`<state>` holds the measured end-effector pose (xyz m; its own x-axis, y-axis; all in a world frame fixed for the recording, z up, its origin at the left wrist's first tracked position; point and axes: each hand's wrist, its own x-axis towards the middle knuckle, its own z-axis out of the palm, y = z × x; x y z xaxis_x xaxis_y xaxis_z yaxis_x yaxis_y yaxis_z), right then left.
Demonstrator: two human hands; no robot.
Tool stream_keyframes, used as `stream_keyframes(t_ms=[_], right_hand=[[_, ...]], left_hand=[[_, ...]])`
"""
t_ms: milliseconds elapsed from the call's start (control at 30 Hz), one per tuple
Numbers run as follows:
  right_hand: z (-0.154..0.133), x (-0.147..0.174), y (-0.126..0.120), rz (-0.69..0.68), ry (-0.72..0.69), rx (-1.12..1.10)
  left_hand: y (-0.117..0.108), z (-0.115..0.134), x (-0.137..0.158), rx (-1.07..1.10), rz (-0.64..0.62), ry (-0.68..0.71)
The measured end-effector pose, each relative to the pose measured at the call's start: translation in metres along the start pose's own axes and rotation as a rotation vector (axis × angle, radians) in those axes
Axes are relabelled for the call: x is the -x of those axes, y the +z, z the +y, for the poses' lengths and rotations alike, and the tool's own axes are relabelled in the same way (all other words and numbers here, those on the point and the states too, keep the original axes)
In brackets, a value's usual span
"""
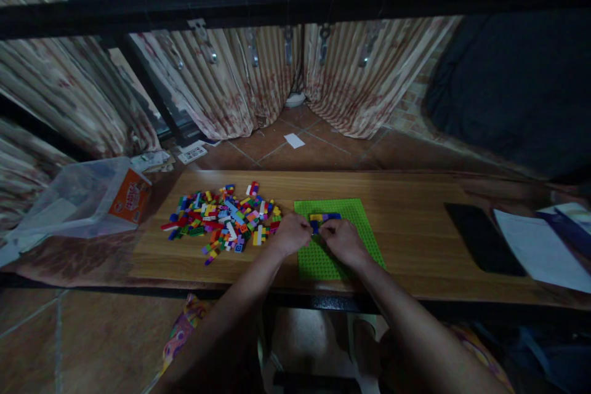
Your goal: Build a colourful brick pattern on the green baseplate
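Both forearms (258, 277) slant inward over the tabletop (410, 228), left hand (294, 234) and right hand (345, 242) nearly meeting at the blue and yellow bricks (331, 216) on the green baseplate (318, 265) — curled, though whether they're pinching anything I can't tell from here

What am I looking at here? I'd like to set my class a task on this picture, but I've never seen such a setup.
There is no machine: these are a person's two bare hands. The single picture comes from a camera worn on the head, looking forward and down. On the brown wood-grain table lies a flat, bright green studded plate, with a loose heap of small multicoloured plastic bricks to its left. Farther right are a flat black rectangular object and a white paper sheet. The left hand and right hand come together over the plate, beside small blue and yellow bricks. Whether either grips a brick is too small to tell.
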<state>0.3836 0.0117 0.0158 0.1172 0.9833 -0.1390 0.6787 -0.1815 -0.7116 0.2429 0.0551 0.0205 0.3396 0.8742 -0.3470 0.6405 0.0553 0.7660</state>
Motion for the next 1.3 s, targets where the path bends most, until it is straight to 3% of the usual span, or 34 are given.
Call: stream_keyframes(t_ms=[167,333,600,733,833,1000,1133,1300], right_hand=[[0.0,0.002,-0.004,0.04,-0.018,-0.035],[0.001,0.002,-0.013,0.141,-0.069,-0.088],[0.01,0.005,-0.017,0.225,-0.117,-0.191],[0.005,0.014,-0.006,0.206,-0.223,-0.12],[0.002,0.021,0.006,0.195,-0.332,-0.048],[0.003,0.035,0.028,0.132,-0.523,0.045],[0.003,0.047,0.044,0.112,-0.599,0.064],[-0.027,0.051,0.068,0.082,-0.631,0.065]], left_hand=[[-0.007,-0.002,0.001,0.048,0.024,0.019],[-0.029,-0.004,-0.002,0.144,0.099,0.075],[-0.11,-0.003,0.022,0.607,0.533,0.255],[-0.151,-0.015,0.04,0.789,0.798,0.314],[-0.171,-0.023,0.052,0.903,0.915,0.318],[-0.192,-0.035,0.073,0.984,0.992,0.365],[-0.206,-0.049,0.086,1.034,1.077,0.347],[-0.216,-0.065,0.095,1.078,1.114,0.333]])
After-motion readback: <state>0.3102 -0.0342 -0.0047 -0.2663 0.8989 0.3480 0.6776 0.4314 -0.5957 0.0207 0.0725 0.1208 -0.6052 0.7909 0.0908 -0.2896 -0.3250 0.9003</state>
